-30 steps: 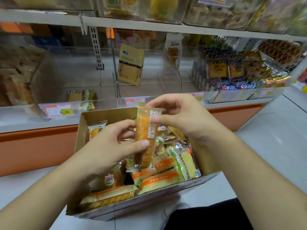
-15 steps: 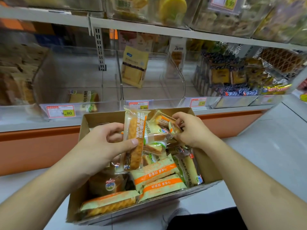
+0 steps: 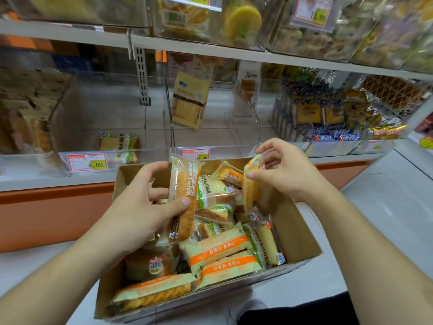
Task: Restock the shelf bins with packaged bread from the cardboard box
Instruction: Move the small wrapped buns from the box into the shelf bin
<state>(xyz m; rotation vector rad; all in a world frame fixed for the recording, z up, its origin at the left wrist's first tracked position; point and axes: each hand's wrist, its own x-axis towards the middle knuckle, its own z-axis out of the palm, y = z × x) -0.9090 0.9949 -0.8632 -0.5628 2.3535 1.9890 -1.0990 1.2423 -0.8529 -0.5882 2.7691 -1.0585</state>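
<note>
Over cardboard box (image 3: 302, 233) — left hand (image 3: 138, 207) grips waffle bread (image 3: 184, 200); right hand (image 3: 284, 172) pinches packet (image 3: 250, 184)

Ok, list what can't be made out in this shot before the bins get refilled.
Head view only:
- Print on the packet pinched in the right hand: seen edge-on, fingers cover it.
- Lower layers of the cardboard box: buried under top packets.
- Back of the waffle bread packet held by the left hand: faces away.
- Small text on the 8.80 price tag: too small.
- Upper bins: cut off by the top edge.

Clear bins (image 3: 112, 118) holding a few bread packets (image 3: 190, 100) sit on the white shelf (image 3: 32, 179).
</note>
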